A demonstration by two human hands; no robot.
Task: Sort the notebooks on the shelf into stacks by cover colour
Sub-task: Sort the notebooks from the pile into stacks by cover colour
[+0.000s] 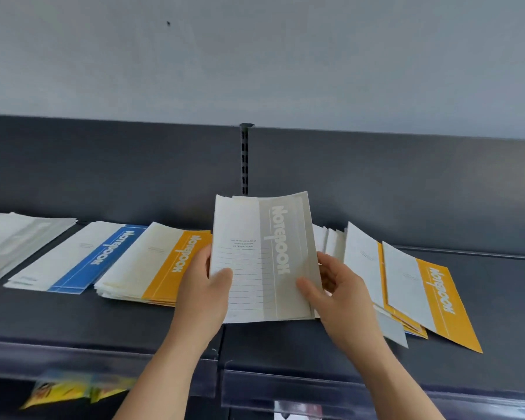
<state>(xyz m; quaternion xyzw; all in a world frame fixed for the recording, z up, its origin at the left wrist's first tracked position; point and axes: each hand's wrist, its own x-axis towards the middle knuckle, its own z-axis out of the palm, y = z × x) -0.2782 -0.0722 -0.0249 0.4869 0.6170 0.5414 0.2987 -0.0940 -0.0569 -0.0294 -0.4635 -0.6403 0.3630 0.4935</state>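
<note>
Both our hands are on the grey notebooks [264,259]. Our left hand [202,289] grips the left edge with its thumb across the cover, and our right hand [335,286] grips the lower right edge the same way, fingers behind.

The dark shelf [73,316] carries, from the left, a grey stack [22,237], a blue stack [82,256] and a yellow stack [158,265]. To the right lies an unsorted pile [406,283], fanned askew with yellow covers on top. The held bundle stands tilted up over the shelf's middle, between the yellow stack and that pile, its top edges out of line.

We judge the risk to be in the carry. The grey stack lies farthest left, beyond blue and yellow, and thin covers in an uneven bundle could slip out onto the wrong colour. Our right wrist is also close to the loose pile and could drag it.

Both forearms rise from below, converging on the bundle.
</note>
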